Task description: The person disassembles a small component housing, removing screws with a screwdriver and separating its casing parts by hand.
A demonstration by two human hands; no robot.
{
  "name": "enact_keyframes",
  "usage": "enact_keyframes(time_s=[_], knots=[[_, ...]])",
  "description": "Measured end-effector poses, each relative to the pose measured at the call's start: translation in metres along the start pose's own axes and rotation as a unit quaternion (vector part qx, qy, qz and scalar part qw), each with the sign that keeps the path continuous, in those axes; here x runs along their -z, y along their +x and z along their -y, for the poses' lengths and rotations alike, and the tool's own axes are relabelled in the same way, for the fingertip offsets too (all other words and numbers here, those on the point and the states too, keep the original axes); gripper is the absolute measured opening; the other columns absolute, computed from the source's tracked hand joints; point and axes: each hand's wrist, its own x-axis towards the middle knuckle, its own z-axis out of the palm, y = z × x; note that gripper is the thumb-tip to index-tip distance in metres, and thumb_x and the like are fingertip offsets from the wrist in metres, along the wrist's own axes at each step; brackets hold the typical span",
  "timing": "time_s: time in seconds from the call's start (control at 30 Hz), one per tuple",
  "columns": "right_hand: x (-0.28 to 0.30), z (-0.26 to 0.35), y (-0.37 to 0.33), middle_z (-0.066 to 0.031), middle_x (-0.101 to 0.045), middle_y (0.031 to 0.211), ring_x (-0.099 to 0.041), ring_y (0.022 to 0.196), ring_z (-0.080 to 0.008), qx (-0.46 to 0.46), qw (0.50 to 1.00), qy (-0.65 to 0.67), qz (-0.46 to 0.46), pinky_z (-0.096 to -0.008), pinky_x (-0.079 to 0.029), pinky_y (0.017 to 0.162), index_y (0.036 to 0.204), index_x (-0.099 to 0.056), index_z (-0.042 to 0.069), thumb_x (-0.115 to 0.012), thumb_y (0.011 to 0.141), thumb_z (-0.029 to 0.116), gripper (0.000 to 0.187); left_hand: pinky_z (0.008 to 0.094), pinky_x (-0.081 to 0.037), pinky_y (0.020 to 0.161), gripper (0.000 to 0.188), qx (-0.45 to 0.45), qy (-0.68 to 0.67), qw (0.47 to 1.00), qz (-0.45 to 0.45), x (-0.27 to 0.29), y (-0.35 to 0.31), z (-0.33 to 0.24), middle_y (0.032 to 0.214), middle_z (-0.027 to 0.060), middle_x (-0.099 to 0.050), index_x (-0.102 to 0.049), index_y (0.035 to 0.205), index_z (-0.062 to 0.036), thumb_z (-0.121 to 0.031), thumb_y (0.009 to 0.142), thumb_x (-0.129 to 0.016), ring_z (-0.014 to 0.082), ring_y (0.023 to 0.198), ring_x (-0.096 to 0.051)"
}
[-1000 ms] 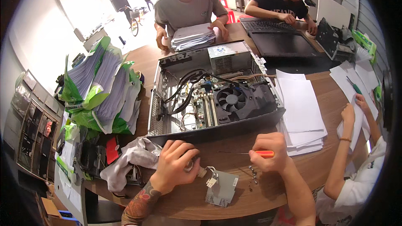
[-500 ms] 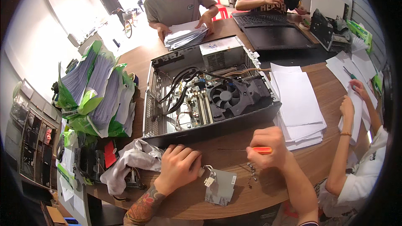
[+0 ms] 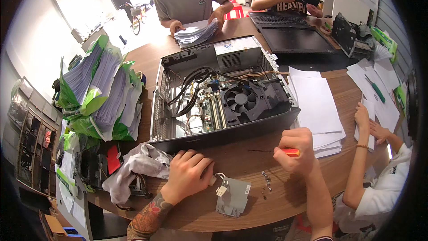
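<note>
My right hand (image 3: 295, 151) is closed round a screwdriver (image 3: 292, 152) with an orange-red handle. Its thin shaft points left, just above the table. Curled over the tabletop, my left hand (image 3: 189, 172) rests in front of the open computer case (image 3: 225, 138); what its fingers hold, if anything, is hidden. Beside its thumb are white cable connectors (image 3: 220, 190) attached to a grey metal part (image 3: 234, 198). Several small screws (image 3: 266, 180) lie between that part and my right hand. Inside the case show a black fan (image 3: 241, 100), cables and a silver power supply (image 3: 240, 54).
A grey cloth (image 3: 142, 169) lies left of my left hand, below green-wrapped paper stacks (image 3: 104, 93). White sheets (image 3: 316, 107) lie right of the case. Across the table, one person handles papers (image 3: 196, 33) and another works behind an opened laptop (image 3: 294, 39). A co-worker's hands (image 3: 370, 122) press paper at right.
My right hand has moved a little right and up with the screwdriver. My left hand stays almost in place. The right co-worker's hands have shifted on the paper, baring a green-handled screwdriver.
</note>
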Motion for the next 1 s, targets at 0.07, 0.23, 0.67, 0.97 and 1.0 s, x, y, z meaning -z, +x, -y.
enact_keyframes(time_s=[0.07, 0.23, 0.67, 0.97, 1.0], knots=[[0.001, 0.001, 0.0, -0.0066, -0.043, 0.046, -0.039, 0.037, -0.0219, -0.002, 1.0, 0.003, -0.003, -0.0321, -0.029, 0.038, 0.048, -0.046, 0.003, -0.063, 0.057, 0.005, 0.019, 0.0352, -0.044, 0.062, 0.009, 0.005, 0.001, 1.0, 0.005, 0.001, 0.001, -0.001, 0.07, 0.0037, -0.06, -0.065, 0.074, -0.0092, -0.011, 0.068, -0.071, 0.023, 0.068, -0.057], [-0.002, 0.003, 0.0, -0.007, -0.043, 0.047, -0.04, 0.037, -0.0223, -0.005, 1.0, 0.001, 0.001, -0.0323, -0.031, 0.039, 0.048, -0.047, 0.003, -0.064, 0.057, 0.006, 0.02, 0.0354, -0.044, 0.062, 0.008, 0.002, 0.004, 1.0, 0.001, 0.0, 0.0, -0.001, 0.07, 0.0036, -0.059, -0.065, 0.074, -0.0095, -0.012, 0.069, -0.071, 0.0232, 0.068, -0.057], [-0.001, 0.005, 0.0, -0.0075, -0.043, 0.047, -0.041, 0.039, -0.0238, -0.01, 1.0, 0.001, -0.002, -0.0333, -0.03, 0.04, 0.048, -0.049, 0.004, -0.063, 0.057, 0.007, 0.017, 0.0368, -0.045, 0.066, 0.008, 0.02, 0.009, 1.0, 0.02, 0.004, -0.002, -0.001, 0.072, 0.0031, -0.06, -0.064, 0.075, -0.0092, -0.014, 0.071, -0.069, 0.0226, 0.071, -0.058], [-0.008, 0.006, -0.005, -0.0068, -0.048, 0.048, -0.045, 0.039, -0.0181, -0.061, 0.989, 0.137, -0.006, -0.0294, -0.032, 0.039, 0.051, -0.053, 0.002, -0.064, 0.058, 0.006, 0.014, 0.0331, -0.043, 0.061, 0.025, -0.009, -0.068, 0.997, -0.034, 0.005, 0.003, 0.002, 0.074, 0.0036, -0.063, -0.067, 0.088, -0.0071, -0.016, 0.067, -0.078, 0.021, 0.065, -0.057], [-0.009, 0.006, -0.006, -0.0068, -0.048, 0.048, -0.045, 0.039, -0.0181, -0.059, 0.988, 0.14, -0.004, -0.0294, -0.032, 0.039, 0.051, -0.053, 0.002, -0.064, 0.058, 0.006, 0.014, 0.0331, -0.043, 0.061, 0.025, -0.007, -0.065, 0.997, -0.034, 0.004, 0.003, 0.002, 0.074, 0.0036, -0.063, -0.067, 0.088, -0.0071, -0.016, 0.067, -0.078, 0.021, 0.065, -0.057]])
